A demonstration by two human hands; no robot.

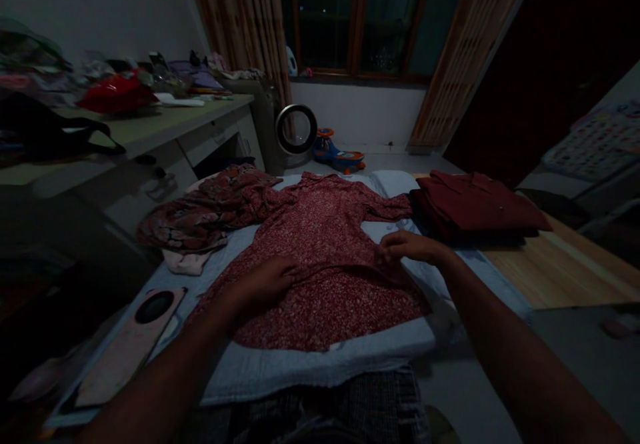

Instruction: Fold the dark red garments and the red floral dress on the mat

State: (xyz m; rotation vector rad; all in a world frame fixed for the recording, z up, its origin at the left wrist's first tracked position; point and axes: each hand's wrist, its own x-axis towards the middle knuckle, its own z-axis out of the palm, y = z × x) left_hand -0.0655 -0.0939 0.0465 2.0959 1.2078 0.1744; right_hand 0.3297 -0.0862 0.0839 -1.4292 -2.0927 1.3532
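As seen from the head camera: dim room, window behind.
Red patterned garment (325, 231): spread on the blue cloth (270, 372) over the wooden counter (565, 264), collar at the far end, raised crease across the lower part.
Left hand (270, 280): fingers at the crease's left end; cannot tell whether pinching.
Right hand (407, 245): fingers curled at the crease's right end; too dark to tell whether gripping.
Folded clothes (480, 204): stacked just beside the right-hand sleeve.

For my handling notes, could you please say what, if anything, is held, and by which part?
Left hand and right hand seem to pinch the red patterned garment at a crosswise fold, though dimness leaves the grip uncertain.
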